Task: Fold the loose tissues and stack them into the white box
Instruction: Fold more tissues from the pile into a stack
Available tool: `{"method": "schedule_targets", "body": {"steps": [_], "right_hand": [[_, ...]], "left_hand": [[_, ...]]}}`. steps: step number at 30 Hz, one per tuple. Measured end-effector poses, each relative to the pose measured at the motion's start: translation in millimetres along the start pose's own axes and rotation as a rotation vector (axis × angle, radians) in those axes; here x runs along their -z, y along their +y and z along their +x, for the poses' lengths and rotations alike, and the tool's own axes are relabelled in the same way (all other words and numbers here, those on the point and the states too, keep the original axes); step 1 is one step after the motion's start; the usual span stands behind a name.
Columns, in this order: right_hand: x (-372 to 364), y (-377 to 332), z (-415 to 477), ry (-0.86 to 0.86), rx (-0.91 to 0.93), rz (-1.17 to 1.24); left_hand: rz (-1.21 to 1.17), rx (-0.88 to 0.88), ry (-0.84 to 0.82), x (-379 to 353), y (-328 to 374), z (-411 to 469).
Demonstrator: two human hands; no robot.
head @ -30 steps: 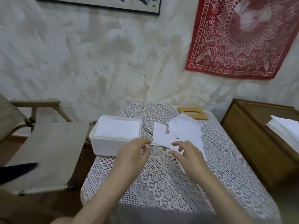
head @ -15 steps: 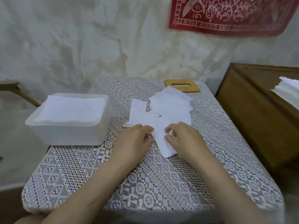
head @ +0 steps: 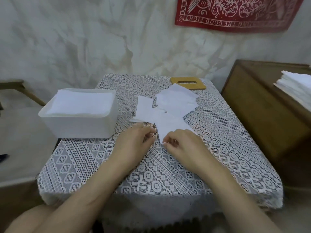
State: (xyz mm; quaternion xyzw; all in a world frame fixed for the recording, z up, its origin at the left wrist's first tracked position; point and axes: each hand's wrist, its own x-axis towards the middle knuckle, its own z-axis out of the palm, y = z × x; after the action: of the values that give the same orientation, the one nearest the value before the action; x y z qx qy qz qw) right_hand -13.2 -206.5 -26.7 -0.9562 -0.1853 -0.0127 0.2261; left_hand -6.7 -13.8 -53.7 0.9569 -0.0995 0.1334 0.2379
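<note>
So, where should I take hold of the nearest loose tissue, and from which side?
I would pinch the near corner of the nearest tissue, coming from the front edge of the table. It lies flat with that corner pointing toward you, clear of the other tissues; the right hand pinches it there.

Bench (head: pixel 168 174) under white lace cloth. White rectangular plastic box (head: pixel 75 126) at left edge, filled with folded white tissues (head: pixel 84 102). Loose white paper tissues (head: pixel 176 101) overlap mid-bench. Flat slotted wooden lid (head: pixel 188 83) at far edge. Hands: right hand (head: pixel 183 145) pinches near corner of nearest tissue (head: pixel 170 125); left hand (head: pixel 133 142), fingers curled, just beside it, contact unclear.
</note>
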Motion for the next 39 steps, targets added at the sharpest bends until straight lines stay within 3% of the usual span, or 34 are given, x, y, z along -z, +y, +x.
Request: {"method": "schedule_targets", "body": {"steps": [4, 9, 14, 23, 30, 39], "right_hand": [[2.6, 4.1, -3.7, 0.019, -0.059, 0.066], [8.0, 31.9, 10.3, 0.16, -0.299, 0.047], [11.8, 48.2, 30.7, 0.126, -0.481, 0.165], [8.5, 48.2, 43.2, 0.188, -0.434, 0.254], [17.2, 50.1, 26.3, 0.126, -0.372, 0.8], [3.6, 50.4, 23.9, 0.277, -0.33, 0.256]], "left_hand": [[0.005, -0.023, -0.001, 0.5, 2.5, -9.5], [0.0, -0.025, 0.021, -2.5, 1.6, -4.4], [0.008, -0.011, 0.007, -7.7, 3.1, 4.5], [-0.006, -0.011, -0.014, -7.5, 1.3, 3.4], [-0.042, -0.006, -0.017, 0.5, -1.1, -4.6], [-0.054, 0.007, -0.027, 2.8, -1.9, -6.9]]}}
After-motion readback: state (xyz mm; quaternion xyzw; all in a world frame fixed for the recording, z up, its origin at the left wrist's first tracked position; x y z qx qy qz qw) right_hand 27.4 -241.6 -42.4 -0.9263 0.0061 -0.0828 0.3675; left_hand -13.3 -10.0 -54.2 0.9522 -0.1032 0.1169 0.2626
